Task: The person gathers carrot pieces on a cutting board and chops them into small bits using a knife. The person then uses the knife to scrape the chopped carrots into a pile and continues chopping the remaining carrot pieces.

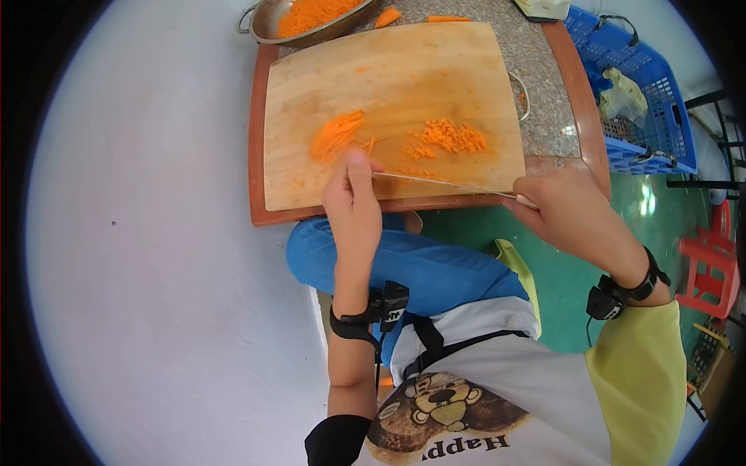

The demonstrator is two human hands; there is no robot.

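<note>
My right hand (556,203) is wrapped round the handle of a kitchen knife (443,182), whose thin blade points left along the near side of a wooden cutting board (404,70). At the blade's far end is my left hand (353,190), thumb on top and fingers closed against the tip. Just beyond the left fingers lies a heap of carrot strips (338,135), a few of them loose beside it. Finely diced carrot (451,137) sits in a pile past the blade, toward the right, with small bits scattered nearby.
A metal pan (338,33) of chopped carrot stands at the far left, near carrot pieces (388,17). The board rests on a stone-topped table (550,101) with a wooden edge. A white wall borders the left. Right are a blue crate (660,140) and red stool (711,268).
</note>
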